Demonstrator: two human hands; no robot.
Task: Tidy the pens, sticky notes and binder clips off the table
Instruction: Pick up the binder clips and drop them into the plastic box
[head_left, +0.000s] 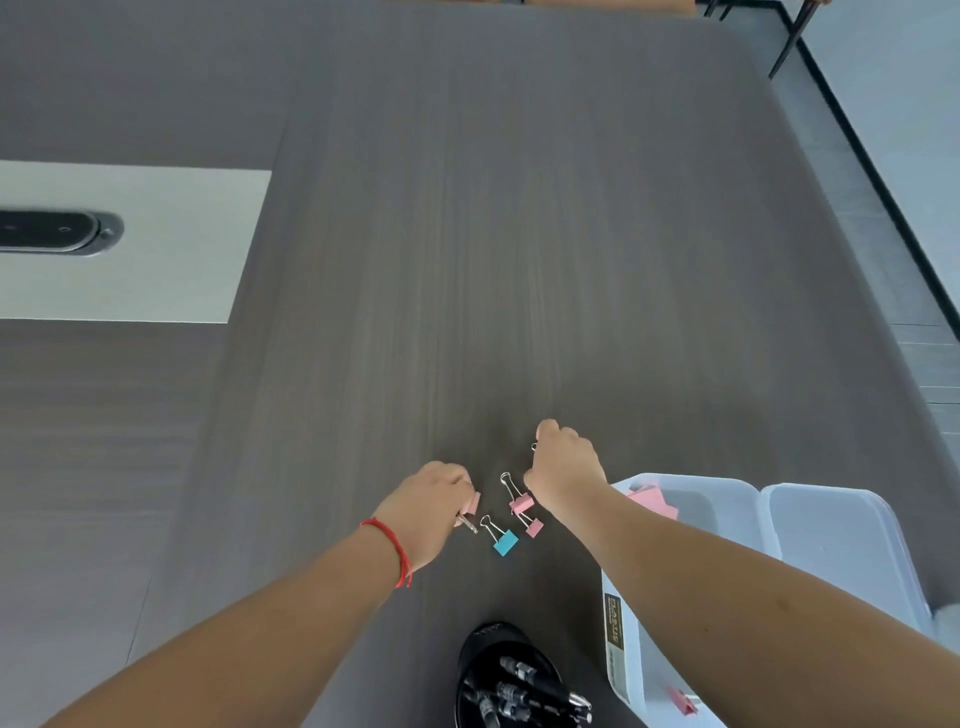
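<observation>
Now both hands, left (434, 501) and right (566, 467), are each closed on a binder clip.

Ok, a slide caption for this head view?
Left hand and right hand pick binder clips off the table, blue clip between them, clear bin alongside.
</observation>
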